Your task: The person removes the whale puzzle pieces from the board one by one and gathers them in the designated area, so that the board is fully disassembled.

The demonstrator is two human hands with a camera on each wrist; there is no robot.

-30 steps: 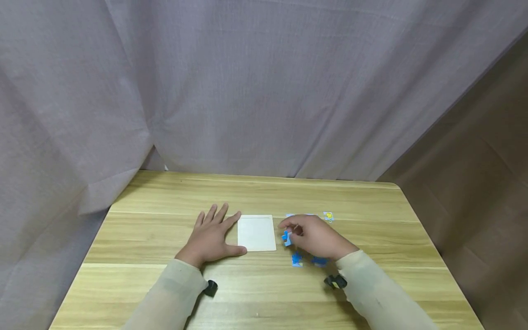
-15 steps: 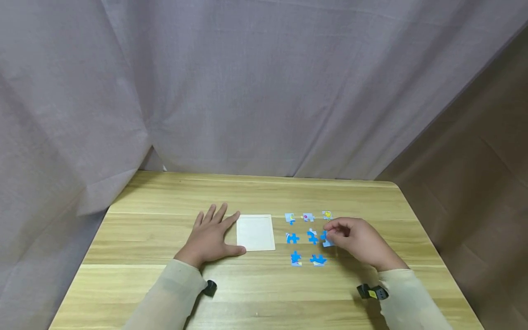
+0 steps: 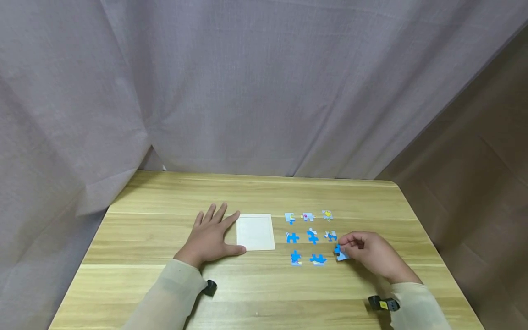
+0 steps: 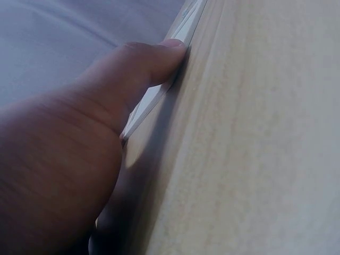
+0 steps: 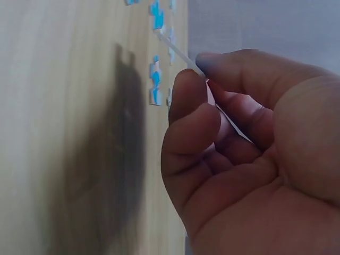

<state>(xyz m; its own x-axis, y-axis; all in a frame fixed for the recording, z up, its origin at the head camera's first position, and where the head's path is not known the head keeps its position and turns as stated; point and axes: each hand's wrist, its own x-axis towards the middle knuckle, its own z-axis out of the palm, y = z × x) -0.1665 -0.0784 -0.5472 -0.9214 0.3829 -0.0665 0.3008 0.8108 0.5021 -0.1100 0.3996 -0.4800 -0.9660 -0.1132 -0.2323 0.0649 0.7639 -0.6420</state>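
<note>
A square white puzzle tray (image 3: 255, 233) lies flat on the table. My left hand (image 3: 206, 238) rests at its left side with fingers spread, and the thumb (image 4: 164, 61) touches the tray's edge in the left wrist view. My right hand (image 3: 373, 254) pinches a blue jigsaw piece (image 3: 341, 253) between thumb and fingers, over the table's right half. In the right wrist view that hand (image 5: 228, 138) holds the piece edge-on, off the surface, its shadow below. To its left lie several loose jigsaw pieces, among them a blue one (image 3: 312, 236) and one with a yellow sun (image 3: 327, 214).
The wooden table (image 3: 255, 293) has its far edge against a grey curtain (image 3: 247, 91). A brown cloth (image 3: 474, 174) hangs on the right. The jigsaw pieces stand in rows, close to the tray's right side.
My right hand has moved right and towards me, from beside the tray past the rows, with a jigsaw piece now held at the lower right. My left hand has stayed in place.
</note>
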